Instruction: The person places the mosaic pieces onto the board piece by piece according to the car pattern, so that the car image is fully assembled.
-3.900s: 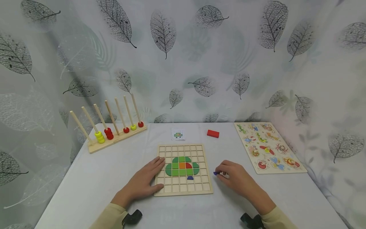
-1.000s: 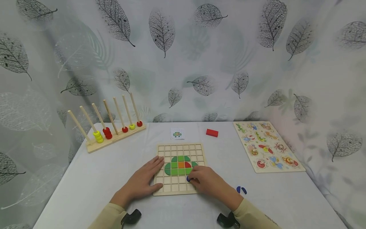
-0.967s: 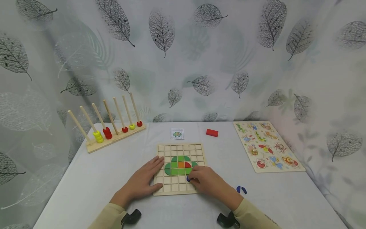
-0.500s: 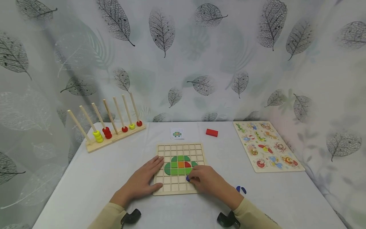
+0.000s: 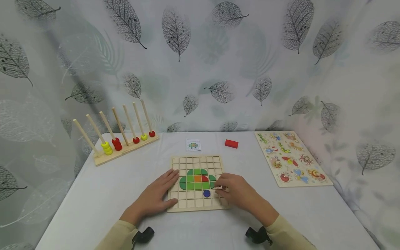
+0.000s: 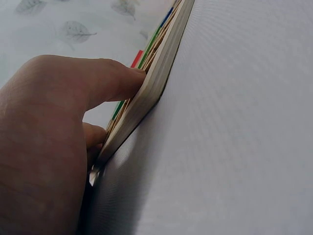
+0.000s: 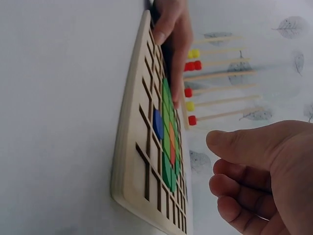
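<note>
A wooden grid board [image 5: 182,205] lies on the table with several green pieces [image 5: 190,186], an orange square [image 5: 198,178] and a red piece [image 5: 204,178] in its cells. Just below the green shape, a round blue shape [image 5: 207,193] fills one cell. My left hand [image 5: 157,196] rests on the board's left edge, fingers extended; the left wrist view shows its thumb [image 6: 115,78] on the top rim. Over the board's right side hovers my right hand [image 5: 239,191], fingers loosely bent. Nothing shows between its thumb [image 7: 230,144] and fingers in the right wrist view.
Behind the board lie a small pattern card [image 5: 193,144] and a red block [image 5: 231,143]. At the back left stands a wooden peg rack [image 5: 128,150] with red and yellow beads. An animal puzzle board [image 5: 300,173] lies at the right, near the patterned curtain [image 5: 200,69].
My right hand has let go of the blue piece and drawn back to the right, uncovering the round blue shape. The loose blue pieces on the table are now out of sight. My left hand stayed put.
</note>
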Available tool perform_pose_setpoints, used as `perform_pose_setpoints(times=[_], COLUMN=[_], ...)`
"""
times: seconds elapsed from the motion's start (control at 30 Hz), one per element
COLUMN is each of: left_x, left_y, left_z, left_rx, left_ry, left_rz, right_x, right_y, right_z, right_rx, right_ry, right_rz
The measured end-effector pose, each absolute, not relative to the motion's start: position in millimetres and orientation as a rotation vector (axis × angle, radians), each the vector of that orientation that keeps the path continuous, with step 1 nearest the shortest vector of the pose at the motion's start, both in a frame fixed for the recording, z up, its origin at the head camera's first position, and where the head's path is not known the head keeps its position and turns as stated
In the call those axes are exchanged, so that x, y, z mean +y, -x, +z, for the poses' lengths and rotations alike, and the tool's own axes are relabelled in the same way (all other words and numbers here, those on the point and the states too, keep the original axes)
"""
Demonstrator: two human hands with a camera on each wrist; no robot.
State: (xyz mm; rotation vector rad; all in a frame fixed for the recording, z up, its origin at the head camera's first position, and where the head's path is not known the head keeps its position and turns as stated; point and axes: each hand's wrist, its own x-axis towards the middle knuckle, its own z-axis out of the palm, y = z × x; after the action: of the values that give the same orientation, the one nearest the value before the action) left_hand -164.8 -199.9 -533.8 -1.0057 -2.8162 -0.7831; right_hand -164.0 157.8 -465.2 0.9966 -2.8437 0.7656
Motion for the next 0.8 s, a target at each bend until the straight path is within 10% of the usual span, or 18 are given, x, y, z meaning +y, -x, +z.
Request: perform_pose_setpoints(times=[0.8], left_x=[-200], left_y=[165], left_z=[-536], left_rx=[-2.861], left_ry=[0.978], left_rz=[-0.766], right_x=[219], right_y=[158], right_z=[-447], right_rx=[-2.823], right_ry=[-0.864], right_rz=[0.764])
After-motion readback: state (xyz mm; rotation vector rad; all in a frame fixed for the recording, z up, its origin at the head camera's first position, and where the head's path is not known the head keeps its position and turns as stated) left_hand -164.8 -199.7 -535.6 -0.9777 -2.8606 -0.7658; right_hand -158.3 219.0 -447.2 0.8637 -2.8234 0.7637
